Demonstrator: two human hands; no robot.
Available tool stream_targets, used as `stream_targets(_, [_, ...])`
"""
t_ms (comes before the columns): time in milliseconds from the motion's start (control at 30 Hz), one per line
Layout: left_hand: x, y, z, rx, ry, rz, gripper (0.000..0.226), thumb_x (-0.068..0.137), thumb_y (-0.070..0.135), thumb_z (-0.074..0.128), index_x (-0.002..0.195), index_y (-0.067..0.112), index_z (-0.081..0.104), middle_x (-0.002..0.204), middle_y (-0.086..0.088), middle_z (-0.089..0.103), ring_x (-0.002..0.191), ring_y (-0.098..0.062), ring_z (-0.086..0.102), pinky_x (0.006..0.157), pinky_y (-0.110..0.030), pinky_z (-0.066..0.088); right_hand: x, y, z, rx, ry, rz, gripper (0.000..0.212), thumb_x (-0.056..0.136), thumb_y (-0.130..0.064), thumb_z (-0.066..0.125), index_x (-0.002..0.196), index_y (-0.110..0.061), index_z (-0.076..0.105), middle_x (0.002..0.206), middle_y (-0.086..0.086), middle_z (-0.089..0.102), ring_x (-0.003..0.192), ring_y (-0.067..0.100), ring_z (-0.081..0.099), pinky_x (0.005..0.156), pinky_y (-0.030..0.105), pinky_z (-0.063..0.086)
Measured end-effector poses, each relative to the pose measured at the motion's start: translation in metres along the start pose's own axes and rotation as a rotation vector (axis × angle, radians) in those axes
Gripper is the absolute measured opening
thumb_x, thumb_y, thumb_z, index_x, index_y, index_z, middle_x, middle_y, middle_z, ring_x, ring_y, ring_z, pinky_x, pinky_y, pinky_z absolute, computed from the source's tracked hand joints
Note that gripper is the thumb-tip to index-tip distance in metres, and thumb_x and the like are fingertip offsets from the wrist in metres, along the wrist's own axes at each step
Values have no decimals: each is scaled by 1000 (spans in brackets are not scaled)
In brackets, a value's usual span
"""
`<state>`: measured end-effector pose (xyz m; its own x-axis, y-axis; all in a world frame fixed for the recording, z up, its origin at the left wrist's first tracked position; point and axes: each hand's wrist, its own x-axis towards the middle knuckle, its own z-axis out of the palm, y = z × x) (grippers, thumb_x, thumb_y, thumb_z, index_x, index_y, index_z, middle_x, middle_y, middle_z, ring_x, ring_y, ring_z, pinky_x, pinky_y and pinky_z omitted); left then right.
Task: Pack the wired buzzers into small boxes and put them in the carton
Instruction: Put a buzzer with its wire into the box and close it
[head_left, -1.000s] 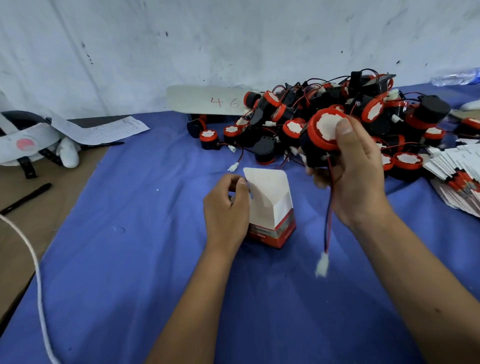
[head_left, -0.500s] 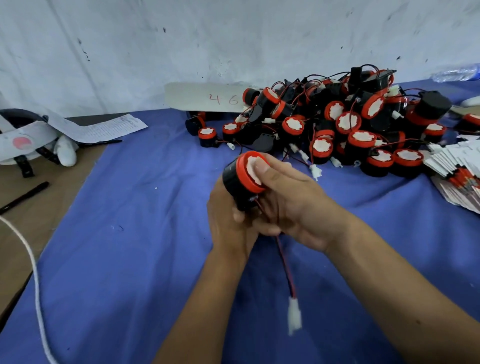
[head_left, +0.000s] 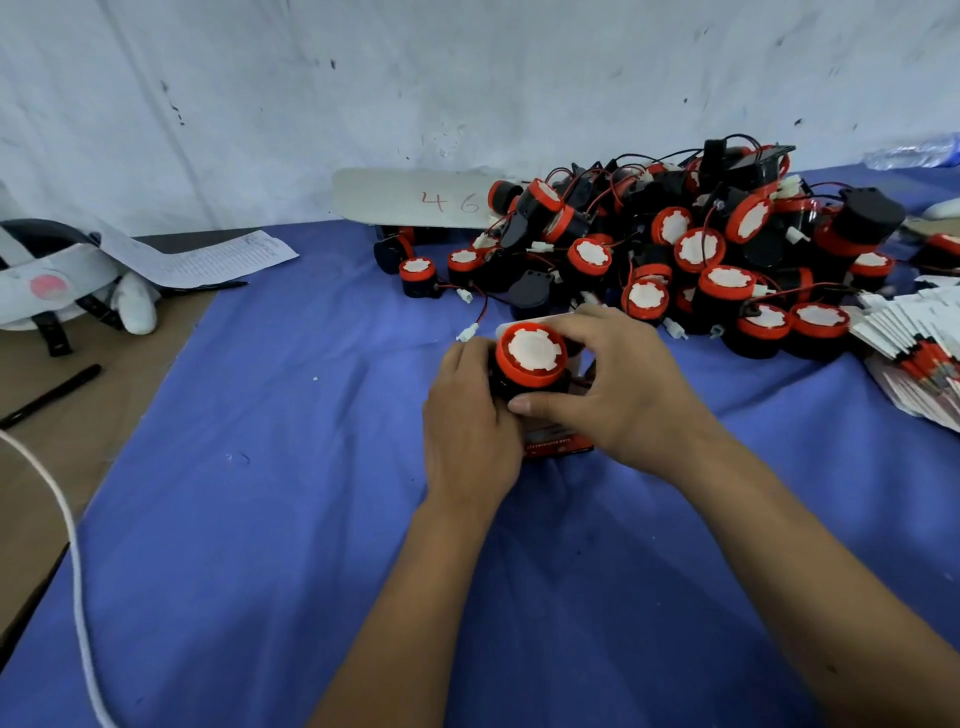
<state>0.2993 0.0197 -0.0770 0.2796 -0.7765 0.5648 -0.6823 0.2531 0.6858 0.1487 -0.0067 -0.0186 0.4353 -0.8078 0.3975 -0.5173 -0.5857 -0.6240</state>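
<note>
A black buzzer (head_left: 530, 358) with an orange-red rim and a white face is held upright at the middle of the blue cloth (head_left: 291, 519), its face turned upward. It is grasped by the right hand (head_left: 613, 395), whose thumb is pressed against the near side of the body while the fingers are curled over the far side. Beneath it a small box (head_left: 558, 444) is seen only in part: a red strip with fine print shows below the right thumb, and a white flap edge shows behind the buzzer. The box is gripped from the left by the left hand (head_left: 470, 421), its fingers wrapped round the side; how far the buzzer is sunk into the box cannot be told. Behind the hands a large pile of buzzers (head_left: 691, 260) with tangled red and black wires is heaped on the cloth, and a white card (head_left: 410, 200) marked "46" is leant at the wall. To the right a stack of flattened boxes (head_left: 919, 353) is fanned out. At the left, a printed sheet (head_left: 208, 257), a black pen (head_left: 49, 387) and a white cord (head_left: 62, 530) are seen.
</note>
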Motion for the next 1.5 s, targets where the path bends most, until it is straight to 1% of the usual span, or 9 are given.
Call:
stream_targets(233, [4,-6,4,-175,-11,-97,27,103,9,46,86,27,57,81,13,59,77,-7,54,68,-20,40,2,6,-14,-203,-152,49,54,71,-33,91,119,-24,68,108,-10,70,102,13,63,89,34,53])
stream_targets(500, [4,-6,4,-309,-31,-222,35,107,33,39,105,13,68,100,-1,72,95,-21,68,85,-47,56,1,7,0,-425,-164,-77,57,85,-29,76,133,-21,47,116,0,71,105,26,64,96,42,46])
stream_targets(633, [3,-5,4,-291,-29,-184,32,110,28,40,97,12,64,92,0,68,86,-17,63,77,-39,53,-1,13,3,-464,-159,-85,44,94,-54,60,125,-25,52,110,-7,69,102,17,59,89,33,34])
stream_targets(833, [4,-8,4,-302,-61,-194,19,107,28,54,93,17,61,92,1,69,83,-22,63,71,-37,52,-2,20,20,-491,-172,-42,29,102,-45,49,123,-28,59,114,-10,65,118,16,50,96,34,22])
stream_targets(900, [4,-8,4,-295,-79,-201,5,100,21,67,104,20,64,99,8,71,88,-12,65,71,-24,52,-3,20,20,-503,-159,-47,29,102,-45,46,114,-34,70,116,-7,59,121,21,39,91,35,22])
stream_targets(1000, [4,-10,4,-336,-76,-216,27,91,11,75,113,21,64,105,16,70,87,3,63,71,-10,47,-4,19,14,-596,-193,-27,32,102,-47,43,122,-43,68,126,-2,44,119,26,31,97,38,26])
stream_targets(1133, [3,-12,6,-319,-100,-270,26,89,14,78,109,23,64,98,17,69,71,3,61,62,-11,47,-3,17,-12,-525,-107,-9,36,96,-38,64,131,-31,64,125,-1,48,116,22,40,98,35,40])
stream_targets(1300, [4,-15,12,-259,-84,-275,14,89,19,76,90,23,63,87,12,69,69,-3,57,57,-14,45,-1,19,-56,-472,-119,203,15,93,-38,73,97,-25,67,89,-6,69,78,13,63,71,35,54])
stream_targets(1500, [3,-12,12,-303,-79,-272,17,89,19,78,96,29,65,89,14,70,70,3,60,57,-11,46,0,-1,-33,-259,-29,-46,6,89,-17,78,85,-18,75,77,-10,71,74,3,65,71,21,53])
